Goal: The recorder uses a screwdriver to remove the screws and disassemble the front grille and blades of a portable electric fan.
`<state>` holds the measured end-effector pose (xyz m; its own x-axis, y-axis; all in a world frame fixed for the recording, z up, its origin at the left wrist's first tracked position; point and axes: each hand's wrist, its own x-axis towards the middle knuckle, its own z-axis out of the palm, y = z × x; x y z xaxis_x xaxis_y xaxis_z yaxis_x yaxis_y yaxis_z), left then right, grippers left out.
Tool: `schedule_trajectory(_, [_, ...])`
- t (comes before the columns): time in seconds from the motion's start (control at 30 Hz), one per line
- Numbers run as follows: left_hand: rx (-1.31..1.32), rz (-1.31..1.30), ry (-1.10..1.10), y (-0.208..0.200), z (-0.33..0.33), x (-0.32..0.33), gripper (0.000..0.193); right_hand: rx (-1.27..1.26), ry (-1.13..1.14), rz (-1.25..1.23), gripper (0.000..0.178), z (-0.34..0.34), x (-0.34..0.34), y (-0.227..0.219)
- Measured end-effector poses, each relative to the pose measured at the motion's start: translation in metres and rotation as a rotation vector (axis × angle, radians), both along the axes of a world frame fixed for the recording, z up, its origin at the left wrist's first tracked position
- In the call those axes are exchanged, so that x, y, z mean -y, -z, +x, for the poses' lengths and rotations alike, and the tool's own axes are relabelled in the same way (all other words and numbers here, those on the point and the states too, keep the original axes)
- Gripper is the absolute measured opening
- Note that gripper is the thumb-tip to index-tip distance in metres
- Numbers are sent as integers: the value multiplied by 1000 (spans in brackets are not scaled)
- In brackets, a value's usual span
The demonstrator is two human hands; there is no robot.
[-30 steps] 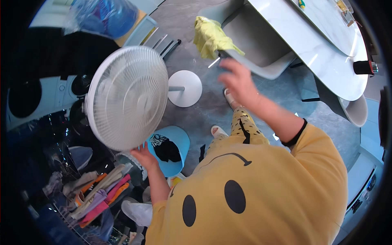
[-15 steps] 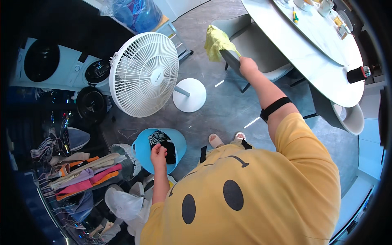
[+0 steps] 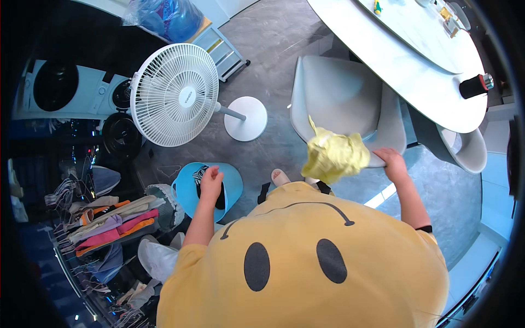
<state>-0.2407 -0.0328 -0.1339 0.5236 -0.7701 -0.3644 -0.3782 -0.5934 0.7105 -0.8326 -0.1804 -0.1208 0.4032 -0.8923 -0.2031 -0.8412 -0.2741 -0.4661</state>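
My right hand [image 3: 391, 163] grips the edge of a grey padded chair's [image 3: 342, 93] backrest, just in front of my body at the right. Over that backrest lies a crumpled yellow-green cloth [image 3: 334, 157], right beside the hand but apart from its fingers. My left hand [image 3: 210, 185] hovers above a light blue laundry basket [image 3: 232, 188], fingers loosely bent and nothing visible in them. Dark clothing [image 3: 220, 200] and a black-and-white striped piece [image 3: 199, 174] lie in the basket, partly hidden by that hand.
A white standing fan [image 3: 175, 95] rises beyond the basket. A white oval table [image 3: 383, 52] curves along the right, with a second chair [image 3: 470, 147]. Clothes on hangers [image 3: 117, 229] fill the left, below white washing machines [image 3: 87, 93]. A wheeled cart [image 3: 219, 49] stands behind the fan.
The chair has turned and come nearer, carrying the yellow-green cloth on its backrest toward me. My right hand has drawn back with it. My left hand stays over the basket, slightly raised.
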Motion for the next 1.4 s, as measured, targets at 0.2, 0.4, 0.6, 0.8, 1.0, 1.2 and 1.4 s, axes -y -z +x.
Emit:
schedule_trajectory(0.2, [115, 79, 281, -16, -28, 46, 35, -373, 111, 43, 55, -63, -17, -35])
schedule_trajectory(0.4, [253, 232, 571, -18, -39, 63, 35, 81, 73, 281, 56, 94, 39, -40])
schedule_trajectory(0.6, [204, 230, 703, -14, 0, 55, 33, -385, 294, 518, 71, 269, 41, 56])
schedule_trajectory(0.8, [181, 313, 749, 27, 108, 6, 34, -393, 570, 457, 34, 252, 27, 107])
schedule_trajectory(1.0, [102, 576, 687, 68, 195, -31, 34, -721, 443, 525, 21, 183, -88, 107])
schedule_trajectory(1.2, [67, 594, 651, 86, 234, -43, 33, -799, 563, 629, 23, 126, -248, 115])
schedule_trajectory(1.4, [51, 646, 584, 85, 261, -43, 32, -681, 541, 727, 26, 135, -289, 127])
